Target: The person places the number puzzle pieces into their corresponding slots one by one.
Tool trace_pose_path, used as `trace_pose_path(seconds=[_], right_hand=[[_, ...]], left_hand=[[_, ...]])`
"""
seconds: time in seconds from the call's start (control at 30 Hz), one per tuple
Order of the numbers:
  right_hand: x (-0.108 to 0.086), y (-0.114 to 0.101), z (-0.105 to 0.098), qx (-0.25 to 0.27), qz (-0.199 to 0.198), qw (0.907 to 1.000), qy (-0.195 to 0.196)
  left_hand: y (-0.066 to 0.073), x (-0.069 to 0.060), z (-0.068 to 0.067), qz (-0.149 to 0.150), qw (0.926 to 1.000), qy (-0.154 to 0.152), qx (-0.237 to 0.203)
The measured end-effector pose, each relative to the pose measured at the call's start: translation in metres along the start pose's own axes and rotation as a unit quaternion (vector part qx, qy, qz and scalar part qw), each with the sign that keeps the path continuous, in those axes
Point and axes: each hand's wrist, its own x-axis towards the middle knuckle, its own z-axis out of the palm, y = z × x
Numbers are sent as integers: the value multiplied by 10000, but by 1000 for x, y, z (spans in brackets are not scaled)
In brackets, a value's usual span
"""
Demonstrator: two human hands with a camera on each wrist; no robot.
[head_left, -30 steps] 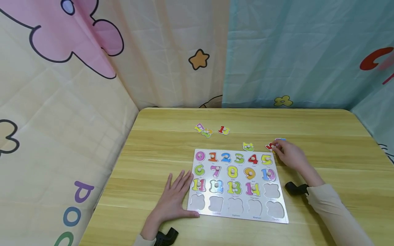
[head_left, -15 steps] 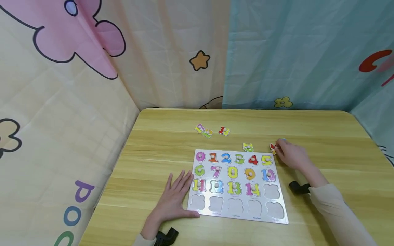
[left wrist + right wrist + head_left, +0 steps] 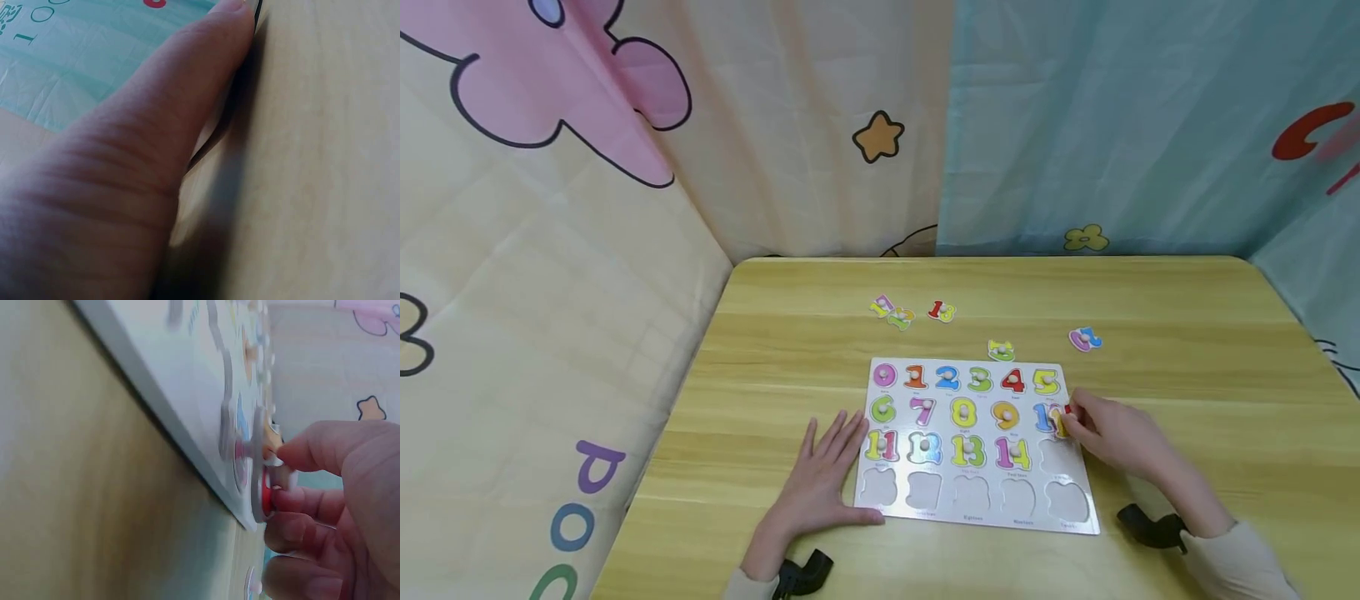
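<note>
Piece [image 3: 1058,425] pinched by right hand [image 3: 1112,433] over "10" [image 3: 1040,418]

The piece's numeral is barely legible; "Eighteen" [image 3: 972,517] is printed on the board [image 3: 902,417], touched by the left hand [image 3: 823,483], fingers spread. The piece's edge [image 3: 257,467] is shown from the right wrist alone.

A pale wood tabletop [image 3: 775,358] stands within patterned cloth walls [image 3: 760,167].
Cream cloth [image 3: 550,308] bearing a pink shape [image 3: 572,83] and orange star [image 3: 878,137] meets teal cloth [image 3: 1037,125] with a yellow flower [image 3: 1086,237].
</note>
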Motion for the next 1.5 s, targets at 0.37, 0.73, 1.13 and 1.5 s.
trace_pose_path(seconds=[0.37, 0.73, 1.13, 1.5], right_hand=[[-22, -17, 12, 78, -76, 9993, -370], [-19, -11, 12, 82, -661, 9967, -467], [-20, -17, 13, 215, -488, 9958, -750], [-18, -15, 12, 309, -437, 9950, -842]], left_hand=[[-1, 2, -1, -26, 10000, -36, -28], [0, 1, 1, -29, 10000, 6, -22], [1, 0, 0, -77, 9999, -76, 14], [2, 0, -1, -49, 10000, 31, -75]])
